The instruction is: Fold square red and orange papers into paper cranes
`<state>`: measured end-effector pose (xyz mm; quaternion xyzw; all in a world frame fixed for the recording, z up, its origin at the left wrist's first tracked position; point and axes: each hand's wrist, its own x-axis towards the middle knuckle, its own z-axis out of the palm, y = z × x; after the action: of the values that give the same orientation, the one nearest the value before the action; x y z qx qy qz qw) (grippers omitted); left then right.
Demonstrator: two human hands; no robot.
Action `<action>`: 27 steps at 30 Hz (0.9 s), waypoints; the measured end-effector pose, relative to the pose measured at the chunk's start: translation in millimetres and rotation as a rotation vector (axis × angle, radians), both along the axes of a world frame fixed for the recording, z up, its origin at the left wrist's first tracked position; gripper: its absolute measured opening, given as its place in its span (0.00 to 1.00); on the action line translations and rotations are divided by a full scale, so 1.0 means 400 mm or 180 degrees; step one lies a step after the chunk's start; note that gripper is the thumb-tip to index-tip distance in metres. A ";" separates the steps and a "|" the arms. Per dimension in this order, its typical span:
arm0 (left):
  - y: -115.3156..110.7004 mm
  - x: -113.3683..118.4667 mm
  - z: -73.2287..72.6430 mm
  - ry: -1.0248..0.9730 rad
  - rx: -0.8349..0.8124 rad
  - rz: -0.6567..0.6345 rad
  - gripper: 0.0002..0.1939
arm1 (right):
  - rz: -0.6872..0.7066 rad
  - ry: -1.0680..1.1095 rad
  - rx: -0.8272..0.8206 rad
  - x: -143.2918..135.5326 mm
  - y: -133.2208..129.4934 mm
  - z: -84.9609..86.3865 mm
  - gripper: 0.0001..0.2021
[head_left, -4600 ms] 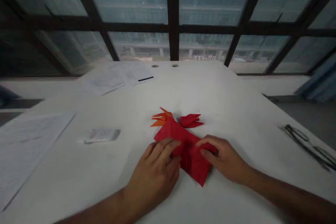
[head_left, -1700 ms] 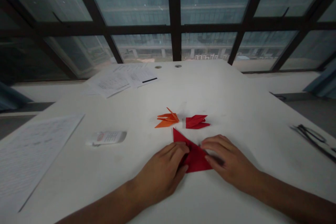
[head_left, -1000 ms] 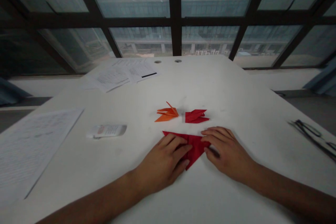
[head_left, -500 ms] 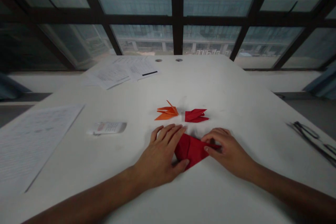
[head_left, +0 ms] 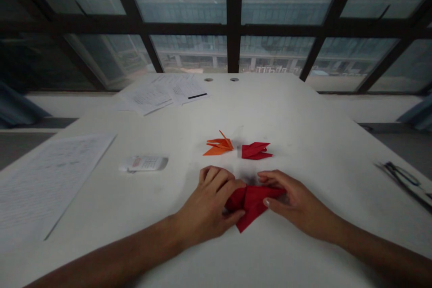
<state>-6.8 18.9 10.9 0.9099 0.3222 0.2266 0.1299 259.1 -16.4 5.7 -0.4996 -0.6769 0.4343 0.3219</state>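
Note:
A folded red paper is between my two hands near the front of the white table. My left hand grips its left side, fingers curled over the top edge and thumb on the lower part. My right hand holds the right corner between thumb and fingers. Just beyond the hands lie an orange folded paper piece with pointed ends and a smaller red folded piece, close beside each other.
A white packet lies left of my left hand. A printed sheet covers the left side of the table, with more printed papers at the back left. Eyeglasses rest at the right edge.
The fingers of my left hand have curled in around the red paper, which was flatter before. The red paper's lower tip now points nearer to me. The whole view has shifted slightly.

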 end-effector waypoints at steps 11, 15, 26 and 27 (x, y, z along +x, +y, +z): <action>0.038 0.000 -0.002 -0.0825 0.0454 0.1126 0.37 | -0.0498 0.0262 -0.0038 -0.037 0.005 0.021 0.05; 0.047 0.006 0.008 -0.1615 -0.0846 0.0995 0.23 | -0.0980 0.0454 0.0354 -0.038 0.008 0.018 0.03; 0.042 0.019 0.009 -0.1501 -0.3060 -0.0276 0.12 | -0.0151 0.1381 -0.0319 -0.059 -0.024 -0.020 0.27; 0.040 0.020 0.014 -0.1401 -0.3043 -0.0302 0.11 | -0.0040 0.1328 -0.0336 -0.058 -0.023 -0.016 0.27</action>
<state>1.4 35.0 16.7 0.6936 0.3131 0.2339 0.6051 236.0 -25.7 -0.6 -0.4192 -0.5688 0.5611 0.4311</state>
